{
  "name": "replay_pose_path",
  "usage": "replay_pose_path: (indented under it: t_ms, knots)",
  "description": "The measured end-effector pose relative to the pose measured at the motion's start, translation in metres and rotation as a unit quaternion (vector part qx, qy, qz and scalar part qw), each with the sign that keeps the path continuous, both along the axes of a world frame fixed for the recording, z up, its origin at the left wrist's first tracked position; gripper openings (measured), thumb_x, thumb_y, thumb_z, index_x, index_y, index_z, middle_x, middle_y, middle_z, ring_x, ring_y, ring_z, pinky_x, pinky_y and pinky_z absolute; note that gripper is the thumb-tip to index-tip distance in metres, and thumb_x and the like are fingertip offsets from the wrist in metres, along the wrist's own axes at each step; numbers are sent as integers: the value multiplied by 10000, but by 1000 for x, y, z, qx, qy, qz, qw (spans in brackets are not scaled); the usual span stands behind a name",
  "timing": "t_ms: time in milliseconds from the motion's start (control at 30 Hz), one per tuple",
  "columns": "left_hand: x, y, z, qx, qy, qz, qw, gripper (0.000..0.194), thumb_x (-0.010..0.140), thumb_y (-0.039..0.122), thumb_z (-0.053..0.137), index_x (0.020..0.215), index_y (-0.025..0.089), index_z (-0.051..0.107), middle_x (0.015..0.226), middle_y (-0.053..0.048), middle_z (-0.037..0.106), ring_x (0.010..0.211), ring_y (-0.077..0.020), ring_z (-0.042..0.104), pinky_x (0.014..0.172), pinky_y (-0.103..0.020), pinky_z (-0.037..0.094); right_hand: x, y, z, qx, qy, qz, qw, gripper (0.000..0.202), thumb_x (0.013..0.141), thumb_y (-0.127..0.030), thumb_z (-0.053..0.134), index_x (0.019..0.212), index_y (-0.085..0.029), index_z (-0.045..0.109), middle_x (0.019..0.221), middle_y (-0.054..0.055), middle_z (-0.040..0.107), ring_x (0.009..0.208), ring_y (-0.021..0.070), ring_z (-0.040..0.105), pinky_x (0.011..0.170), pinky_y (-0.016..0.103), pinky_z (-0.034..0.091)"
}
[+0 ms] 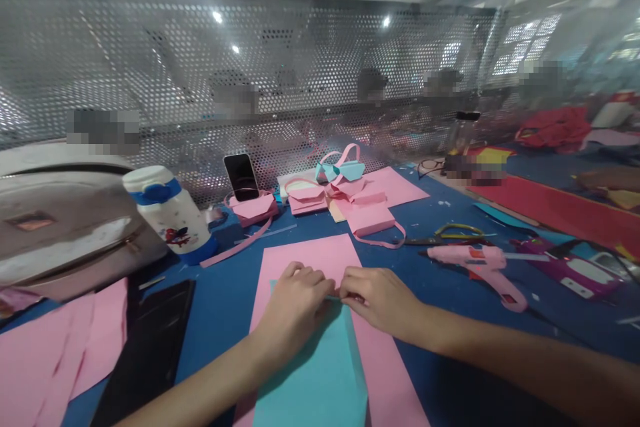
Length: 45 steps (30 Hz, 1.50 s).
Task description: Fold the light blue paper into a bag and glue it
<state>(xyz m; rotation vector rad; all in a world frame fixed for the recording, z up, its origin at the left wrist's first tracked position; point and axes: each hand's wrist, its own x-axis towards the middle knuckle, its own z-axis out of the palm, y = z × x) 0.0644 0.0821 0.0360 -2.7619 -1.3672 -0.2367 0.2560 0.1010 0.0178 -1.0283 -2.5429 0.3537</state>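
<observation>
A turquoise sheet of paper (320,373) lies on top of a larger pink sheet (305,250) in front of me. My left hand (301,297) rests over the far edge of the turquoise paper, its fingers curled down and partly hidden. Close beside it, my right hand (377,293) pinches the far right corner of the same paper between thumb and fingers. Both hands nearly touch at the fingertips. The paper's right side looks folded up a little.
Small pink paper bags (373,220) stand beyond the sheets. A pink glue gun (483,263) and scissors (457,233) lie to the right. At left are a white-and-blue bottle (170,213), a backpack (65,213), a black flat case (150,347) and pink paper (50,360). A perforated metal screen (300,60) stands behind.
</observation>
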Motion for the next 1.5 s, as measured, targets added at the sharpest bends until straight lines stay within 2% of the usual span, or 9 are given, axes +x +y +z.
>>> replay_pose_path:
  t_ms: [133, 267, 433, 600, 733, 1133, 1333, 1400, 1500]
  knots:
    - [0, -3, -5, 57, 30, -27, 998, 128, 896, 76, 576, 876, 157, 672, 799, -56, 670, 772, -247, 619, 806, -435, 421, 0, 2, -2, 74, -78, 39, 993, 164, 957, -173, 535, 860, -159, 666, 846, 39, 647, 749, 170, 592, 629, 278, 363]
    - [2, -11, -14, 113, 57, -64, 990, 228, 908, 6, 488, 879, 116, 686, 807, -82, 669, 797, -252, 622, 915, -490, 402, 1, 2, -1, 129, -118, 80, 981, 181, 947, -99, 513, 868, -155, 666, 855, 51, 651, 784, 189, 567, 635, 305, 374]
    - [6, -34, -24, 213, 105, -76, 968, 326, 847, 0, 435, 993, 62, 720, 952, -137, 712, 920, -282, 633, 1011, -486, 369, 5, -1, 17, 113, -159, 125, 973, 174, 904, -76, 537, 922, -144, 697, 884, 69, 652, 859, 218, 546, 678, 323, 383]
    - [5, -53, -25, 256, 97, -62, 960, 396, 877, 45, 387, 1103, 53, 712, 1060, -124, 734, 1021, -258, 634, 1023, -426, 359, 13, -2, 35, 70, -181, 142, 971, 236, 974, -183, 471, 916, -176, 700, 812, 48, 633, 809, 201, 540, 673, 327, 353]
    - [3, -54, -24, 268, 95, -55, 957, 408, 895, 64, 371, 1113, 69, 716, 1091, -113, 736, 1040, -243, 639, 1038, -413, 344, 14, -2, 37, 71, -222, 147, 961, 241, 971, -177, 472, 856, -163, 683, 798, 51, 637, 794, 208, 533, 630, 340, 311]
    - [1, -41, -22, 234, 75, -88, 965, 297, 881, 47, 452, 1026, 62, 710, 957, -107, 724, 958, -258, 653, 1081, -464, 322, 5, -2, 35, 105, -249, 181, 946, 149, 848, -85, 573, 757, -141, 677, 748, 69, 635, 763, 210, 532, 617, 343, 327]
    - [-11, -22, -17, 210, 104, -70, 970, 291, 892, 13, 465, 1067, 86, 684, 1005, -148, 737, 817, -263, 698, 1005, -533, 403, 6, 2, 14, 148, -184, 80, 968, 189, 968, -210, 505, 1025, -136, 669, 916, 86, 662, 852, 228, 584, 659, 334, 368]
    - [-19, -14, -11, 154, 80, -57, 983, 280, 885, 16, 484, 1046, 122, 687, 963, -134, 746, 788, -265, 703, 969, -535, 430, 5, 6, 9, 134, -151, 64, 977, 211, 981, -275, 506, 1045, -151, 665, 948, 82, 662, 859, 223, 593, 676, 324, 381]
    - [-30, -1, 3, -28, -55, 8, 998, 264, 879, 84, 535, 1072, 207, 667, 981, -76, 751, 848, -268, 700, 874, -445, 491, 5, 9, 7, 68, -63, 57, 994, 168, 970, -280, 535, 1021, -179, 660, 954, 51, 668, 883, 197, 604, 707, 291, 393]
